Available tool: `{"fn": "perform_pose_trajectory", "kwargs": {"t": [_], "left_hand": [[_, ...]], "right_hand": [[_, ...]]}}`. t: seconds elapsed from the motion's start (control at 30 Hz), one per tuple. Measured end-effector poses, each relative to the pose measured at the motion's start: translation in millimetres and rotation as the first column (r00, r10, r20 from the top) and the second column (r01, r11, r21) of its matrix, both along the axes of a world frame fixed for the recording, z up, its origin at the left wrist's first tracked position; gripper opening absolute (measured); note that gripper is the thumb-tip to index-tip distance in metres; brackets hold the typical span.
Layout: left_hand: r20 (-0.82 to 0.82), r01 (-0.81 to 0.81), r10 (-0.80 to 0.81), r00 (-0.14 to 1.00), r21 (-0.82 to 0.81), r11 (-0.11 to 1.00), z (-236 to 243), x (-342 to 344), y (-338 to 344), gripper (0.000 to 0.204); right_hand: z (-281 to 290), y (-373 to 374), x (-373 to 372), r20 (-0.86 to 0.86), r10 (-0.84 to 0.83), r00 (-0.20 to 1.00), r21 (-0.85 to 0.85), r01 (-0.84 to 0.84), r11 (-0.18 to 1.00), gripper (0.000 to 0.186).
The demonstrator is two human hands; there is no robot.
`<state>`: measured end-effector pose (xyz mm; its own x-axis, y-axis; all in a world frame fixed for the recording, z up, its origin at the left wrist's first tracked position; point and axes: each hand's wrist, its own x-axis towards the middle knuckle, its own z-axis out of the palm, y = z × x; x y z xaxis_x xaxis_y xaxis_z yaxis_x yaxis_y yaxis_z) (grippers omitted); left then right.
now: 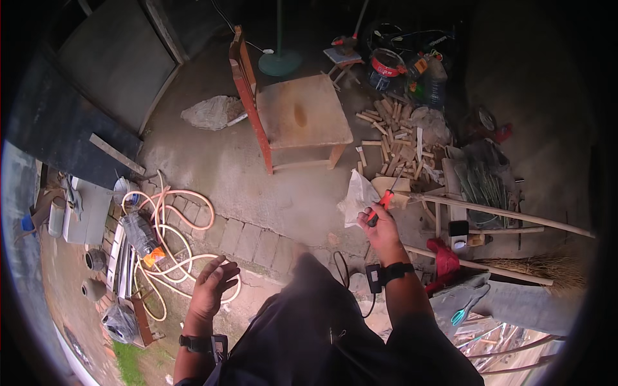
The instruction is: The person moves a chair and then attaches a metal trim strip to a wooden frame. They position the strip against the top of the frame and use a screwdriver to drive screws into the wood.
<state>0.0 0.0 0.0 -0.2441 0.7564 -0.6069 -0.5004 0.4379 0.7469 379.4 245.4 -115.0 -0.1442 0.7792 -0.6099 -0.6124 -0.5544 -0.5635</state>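
Observation:
A screwdriver (388, 197) with a red and black handle is gripped in my right hand (381, 226), its thin shaft slanting up and away. Just left of that hand lies a crumpled white sack or sheet (358, 198) on the ground. My left hand (214, 280) holds nothing; its loosely bent fingers are apart, over the edge of a coiled pale hose (187, 239). Ahead of me stands a wooden chair (302, 109) with a reddish-brown back and a worn seat.
Many short wood pieces (396, 138) are heaped at the right, near a red-banded bucket (387, 62). Long poles (508, 211) lie at the far right, by a red cloth (443, 262). A green round stand base (279, 62) is behind the chair. Pots (95, 259) stand at left.

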Motion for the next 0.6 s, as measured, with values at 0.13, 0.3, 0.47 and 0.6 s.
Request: {"fn": "perform_pose_trajectory", "kwargs": {"t": [0.13,0.3,0.47,0.6], "left_hand": [[-0.067,-0.014,0.016,0.998,0.036,0.999,19.5,-52.0,108.8,0.054],[-0.131,0.044,-0.031,0.991,0.101,0.994,36.4,-114.9,202.0,0.058],[-0.191,0.123,-0.091,0.977,0.163,0.979,33.7,-181.2,332.7,0.065],[-0.207,0.193,-0.155,0.966,0.178,0.965,39.1,-206.3,432.6,0.076]], "right_hand": [[6.1,73.5,-7.4,0.166,-0.017,0.986,-0.049,0.025,0.998,0.014],[-5.7,55.3,-0.8,0.345,0.020,0.938,-0.223,0.062,0.973,0.014],[-24.3,32.2,3.8,0.448,-0.049,0.893,-0.348,0.225,0.910,0.018],[-7.1,9.9,-7.2,0.492,-0.127,0.861,-0.367,0.337,0.867,0.022]]}}
